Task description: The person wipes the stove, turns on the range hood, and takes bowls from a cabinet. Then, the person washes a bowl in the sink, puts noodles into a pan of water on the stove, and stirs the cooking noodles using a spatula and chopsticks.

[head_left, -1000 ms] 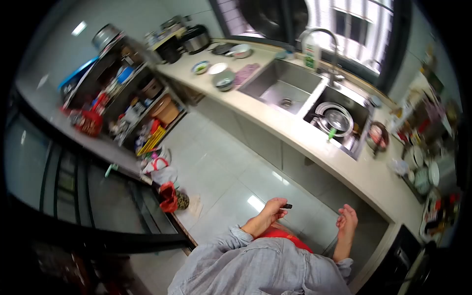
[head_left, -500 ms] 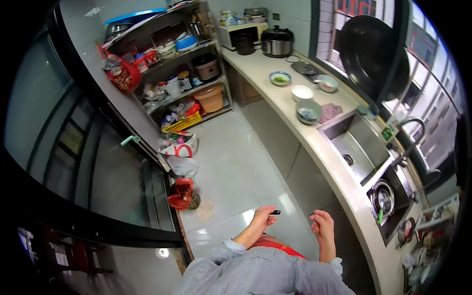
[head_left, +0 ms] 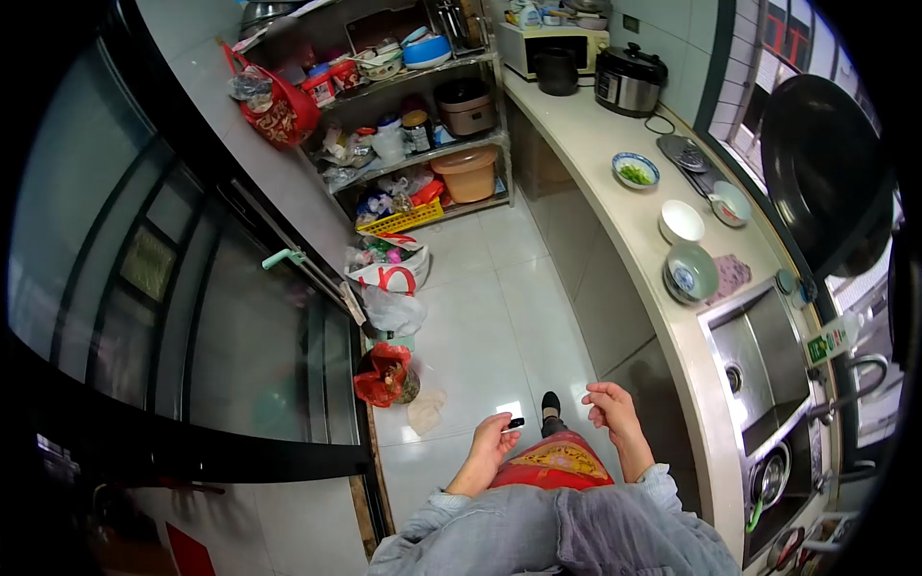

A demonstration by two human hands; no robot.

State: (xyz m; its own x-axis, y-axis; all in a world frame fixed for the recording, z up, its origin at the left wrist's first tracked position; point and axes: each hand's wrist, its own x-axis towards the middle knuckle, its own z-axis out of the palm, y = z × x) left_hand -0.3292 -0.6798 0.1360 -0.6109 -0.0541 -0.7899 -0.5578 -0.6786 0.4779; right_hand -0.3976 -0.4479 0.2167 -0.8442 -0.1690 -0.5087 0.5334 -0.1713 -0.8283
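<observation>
My left hand (head_left: 492, 444) is closed round a small black object (head_left: 516, 423) whose end sticks out past the fingers. To its right, my right hand (head_left: 613, 411) is raised with loosely curled fingers spread apart, and nothing shows in it. Both hands are in front of my body, above a red apron (head_left: 543, 472) with a yellow pattern. Neither touches the counter (head_left: 663, 305). Below them, one dark shoe (head_left: 550, 404) shows on the tiled floor.
A bowl with green pieces (head_left: 636, 171), a white bowl (head_left: 681, 222) and a green-grey bowl (head_left: 691, 274) stand on the counter, near the sink (head_left: 759, 365). Shelves (head_left: 423, 72) stand at the back. Bags (head_left: 394, 312) lie beside the sliding door (head_left: 221, 317).
The view has turned left, so the counter and sink have shifted right and the shelves have come nearer the middle. A foot has come into view. The left hand still holds the black object.
</observation>
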